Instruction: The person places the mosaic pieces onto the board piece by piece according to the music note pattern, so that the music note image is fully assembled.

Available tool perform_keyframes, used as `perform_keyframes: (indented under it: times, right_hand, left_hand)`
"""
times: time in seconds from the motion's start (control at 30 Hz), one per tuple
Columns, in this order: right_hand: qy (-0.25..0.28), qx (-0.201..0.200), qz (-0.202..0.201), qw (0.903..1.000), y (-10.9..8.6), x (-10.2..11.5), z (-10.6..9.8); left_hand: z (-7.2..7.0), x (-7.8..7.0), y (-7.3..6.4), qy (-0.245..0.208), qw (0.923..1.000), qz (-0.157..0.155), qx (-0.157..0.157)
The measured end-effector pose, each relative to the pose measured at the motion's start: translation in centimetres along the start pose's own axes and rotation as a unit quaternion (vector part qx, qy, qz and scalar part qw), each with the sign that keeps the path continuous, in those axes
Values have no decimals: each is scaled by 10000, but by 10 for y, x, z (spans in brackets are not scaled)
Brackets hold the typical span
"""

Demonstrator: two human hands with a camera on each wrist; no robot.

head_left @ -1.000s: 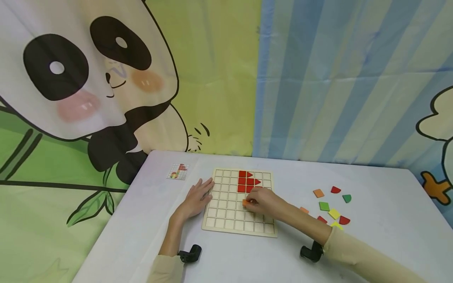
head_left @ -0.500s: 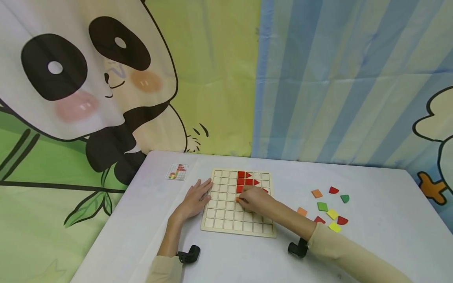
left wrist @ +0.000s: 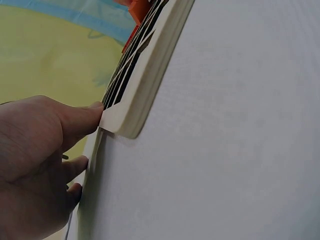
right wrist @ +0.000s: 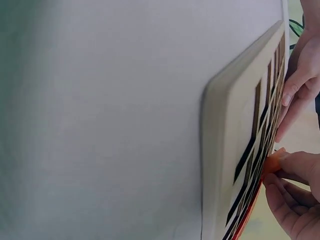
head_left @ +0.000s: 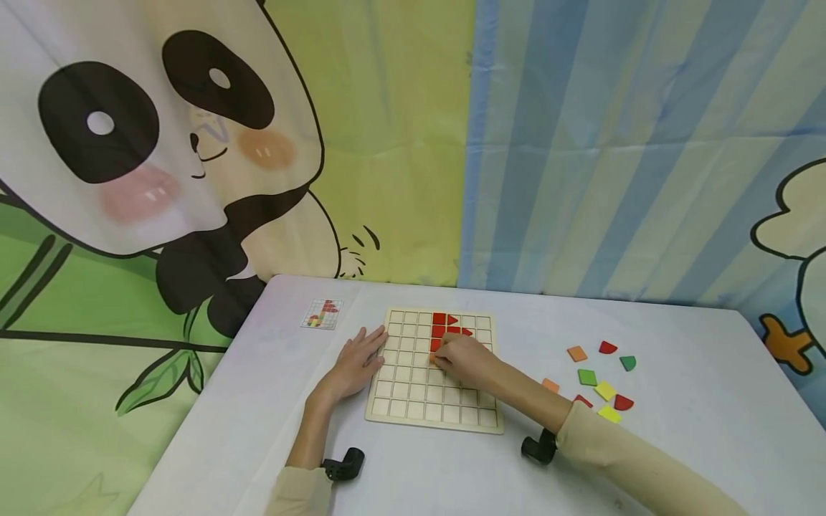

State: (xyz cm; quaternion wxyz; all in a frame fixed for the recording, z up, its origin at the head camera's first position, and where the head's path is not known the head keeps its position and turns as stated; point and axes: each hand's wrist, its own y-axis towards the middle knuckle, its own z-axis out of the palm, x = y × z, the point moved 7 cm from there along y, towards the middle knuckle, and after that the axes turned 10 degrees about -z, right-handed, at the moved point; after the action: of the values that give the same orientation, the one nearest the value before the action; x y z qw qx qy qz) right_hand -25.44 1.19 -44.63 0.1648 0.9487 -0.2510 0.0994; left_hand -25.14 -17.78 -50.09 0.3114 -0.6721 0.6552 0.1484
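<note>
A wooden grid board (head_left: pixel 401 391) lies on the table, with red square and pointed tiles (head_left: pixel 439 331) set in its upper cells. My right hand (head_left: pixel 468 360) pinches an orange tile (right wrist: pixel 272 162) between thumb and fingers, over a cell just below the red column. In the right wrist view that tile stands tilted, right at the board's surface. My left hand (head_left: pixel 353 367) rests along the board's left edge, fingers stretched out. The left wrist view shows its thumb (left wrist: pixel 82 120) touching the board's corner. The right hand covers part of the red tiles.
To the right of the board lie several loose tiles, among them a green square (head_left: pixel 587 377), a yellow square (head_left: pixel 605 390) and a red quarter-round (head_left: pixel 608 347). A small printed pattern card (head_left: pixel 322 314) lies at the back left. A patterned cloth (head_left: pixel 400 179) hangs behind the table.
My right hand has moved left and slightly up the board with the orange tile, to just under the red column. The left hand stays at the board's edge.
</note>
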Motion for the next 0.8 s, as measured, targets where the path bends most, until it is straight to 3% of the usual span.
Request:
perform_keyframes:
  times: [0.4, 0.63, 0.8]
  right_hand:
    - [449, 112, -68, 9989, 0, -3, 5]
    - [339, 50, -226, 9992, 0, 2, 3]
    - [250, 53, -206, 9995, -17, 9, -5]
  left_hand:
    - [1, 1, 1, -26, 10000, 29, 18]
    - [-1, -1, 1, -42, 10000, 38, -8]
    - [0, 0, 1, -54, 10000, 66, -3]
